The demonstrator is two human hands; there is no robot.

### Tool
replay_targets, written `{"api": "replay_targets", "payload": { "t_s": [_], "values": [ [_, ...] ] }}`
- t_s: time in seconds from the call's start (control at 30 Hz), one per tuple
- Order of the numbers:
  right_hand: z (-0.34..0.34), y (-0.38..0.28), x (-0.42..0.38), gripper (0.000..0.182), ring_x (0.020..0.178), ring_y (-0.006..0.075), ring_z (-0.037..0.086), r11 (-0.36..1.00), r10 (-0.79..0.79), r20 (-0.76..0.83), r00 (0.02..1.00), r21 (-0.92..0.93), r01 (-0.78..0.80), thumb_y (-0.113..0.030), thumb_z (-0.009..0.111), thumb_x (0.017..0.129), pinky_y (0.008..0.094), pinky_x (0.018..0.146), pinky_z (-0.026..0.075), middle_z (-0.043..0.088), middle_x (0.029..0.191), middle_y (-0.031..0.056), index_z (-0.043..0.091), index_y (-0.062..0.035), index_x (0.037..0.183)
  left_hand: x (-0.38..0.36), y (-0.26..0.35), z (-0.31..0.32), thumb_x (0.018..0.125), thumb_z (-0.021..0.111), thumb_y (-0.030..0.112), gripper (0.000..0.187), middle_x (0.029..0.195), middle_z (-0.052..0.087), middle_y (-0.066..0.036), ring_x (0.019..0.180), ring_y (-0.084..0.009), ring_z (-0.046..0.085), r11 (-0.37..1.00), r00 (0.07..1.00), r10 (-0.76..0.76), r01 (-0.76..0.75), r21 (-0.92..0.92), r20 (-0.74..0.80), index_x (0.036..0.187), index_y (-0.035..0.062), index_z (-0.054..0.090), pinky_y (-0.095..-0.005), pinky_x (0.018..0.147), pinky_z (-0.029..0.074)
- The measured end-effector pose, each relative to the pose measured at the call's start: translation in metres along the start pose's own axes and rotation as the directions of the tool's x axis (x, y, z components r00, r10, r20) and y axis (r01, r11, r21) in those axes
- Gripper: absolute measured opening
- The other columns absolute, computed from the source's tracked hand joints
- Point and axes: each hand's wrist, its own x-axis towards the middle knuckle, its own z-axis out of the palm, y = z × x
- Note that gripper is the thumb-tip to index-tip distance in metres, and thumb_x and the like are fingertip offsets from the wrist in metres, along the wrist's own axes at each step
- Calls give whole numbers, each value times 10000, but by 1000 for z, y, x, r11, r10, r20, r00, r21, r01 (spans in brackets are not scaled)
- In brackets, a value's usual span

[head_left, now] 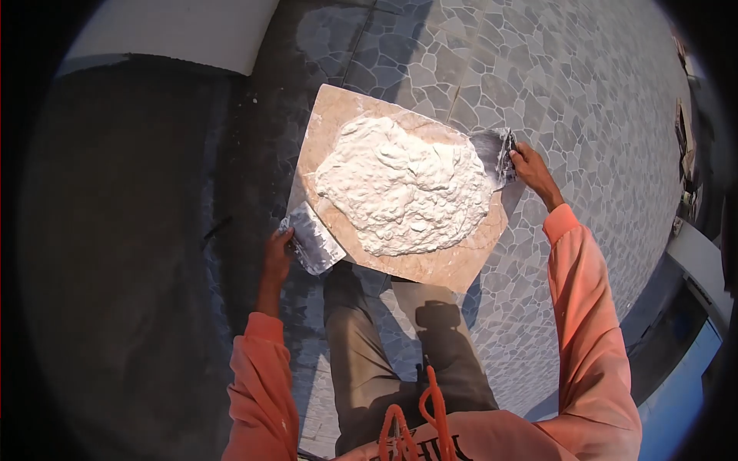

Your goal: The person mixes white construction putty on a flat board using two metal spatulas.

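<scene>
A thick, lumpy mound of white plaster-like paste (407,188) covers most of a beige marbled board (446,273) in front of my legs. My left hand (278,250) is closed on a wide metal scraper (314,240), whose smeared blade lies at the board's lower left corner. At the right edge, my right hand (532,170) grips a second scraper (492,157), its blade against the side of the paste. White residue marks both tools. What holds the board up is hidden beneath it.
Grey stone-patterned paving (530,92) stretches behind and to the right. A dark surface (123,230) fills the left side, below a pale wall (177,31). At the far right stand a white ledge (703,269) and a blue surface (684,407).
</scene>
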Motion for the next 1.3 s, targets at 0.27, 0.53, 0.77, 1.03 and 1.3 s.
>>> {"api": "replay_targets", "payload": {
  "t_s": [0.27,0.53,0.77,1.03,1.3],
  "values": [
    [1,9,12,270,769,216,532,999,-36,11,999,1,36,-239,483,947,361,740,438,576,813,134,542,19,1001,6,1,-6,940,582,141,187,933,659,-21,866,-153,635,999,998,-32,30,36,61,1102,56,620,-343,792,521],
    [2,5,18,254,781,246,563,996,-93,-61,994,-3,93,-223,480,947,369,749,444,596,827,156,547,12,1018,-2,-2,4,932,595,141,212,945,658,-30,850,-139,635,997,999,-50,50,56,-5,1108,27,623,-323,736,525],
    [1,-40,3,220,762,353,586,984,-149,-46,988,-102,144,-201,486,944,414,731,443,600,811,225,554,-17,1045,-17,-4,10,956,564,176,202,948,632,-14,847,-142,624,995,999,39,-37,91,-17,1123,66,587,-329,691,533],
    [15,-96,-8,213,824,443,584,937,-262,160,952,-196,290,-159,500,906,472,744,435,631,883,254,574,-6,1035,-43,-22,7,968,536,297,389,941,638,-160,780,-230,620,530,739,653,-292,796,-164,1096,-70,553,-330,675,481],
    [48,-108,-56,219,841,466,606,920,-177,32,984,-351,177,-126,497,837,505,743,452,627,873,303,590,39,947,-137,15,156,987,479,170,193,731,601,-243,662,-420,599,467,749,648,-535,704,138,999,-22,479,-461,589,433]
  ]
}}
